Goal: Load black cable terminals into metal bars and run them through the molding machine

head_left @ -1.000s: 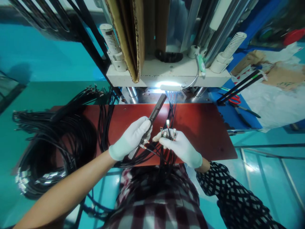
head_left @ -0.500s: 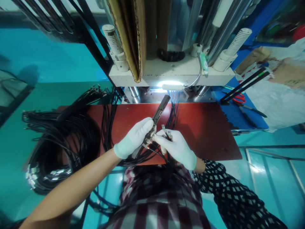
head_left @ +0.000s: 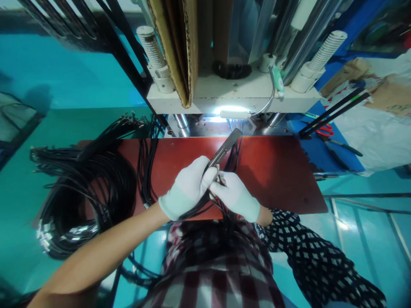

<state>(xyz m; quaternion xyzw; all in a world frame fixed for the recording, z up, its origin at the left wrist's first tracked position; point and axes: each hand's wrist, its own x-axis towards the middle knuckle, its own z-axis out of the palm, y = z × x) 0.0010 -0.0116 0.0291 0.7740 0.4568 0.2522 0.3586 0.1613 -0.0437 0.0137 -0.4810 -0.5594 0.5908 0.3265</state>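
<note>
Both of my hands wear white gloves and meet over the red-brown work board point(head_left: 276, 171). My left hand point(head_left: 189, 188) is closed around a dark flat metal tool point(head_left: 226, 146) that points up and right toward the machine. My right hand point(head_left: 236, 196) is closed on a bunch of black cables with metal terminals point(head_left: 219, 179), pressed against the left hand. The terminals are mostly hidden between the fingers. More black cables point(head_left: 192, 209) trail from both hands down to my lap.
A big coil of black cables point(head_left: 80, 192) lies at the left of the board. A white press machine point(head_left: 231, 92) with a lit lamp point(head_left: 233, 114) stands behind. Red-handled scissors point(head_left: 323, 130) and black rods point(head_left: 334, 109) lie on the blue surface at right.
My right hand has drawn in against the left and closed over the terminals, which earlier stood fanned out. The tool has tilted further to the right.
</note>
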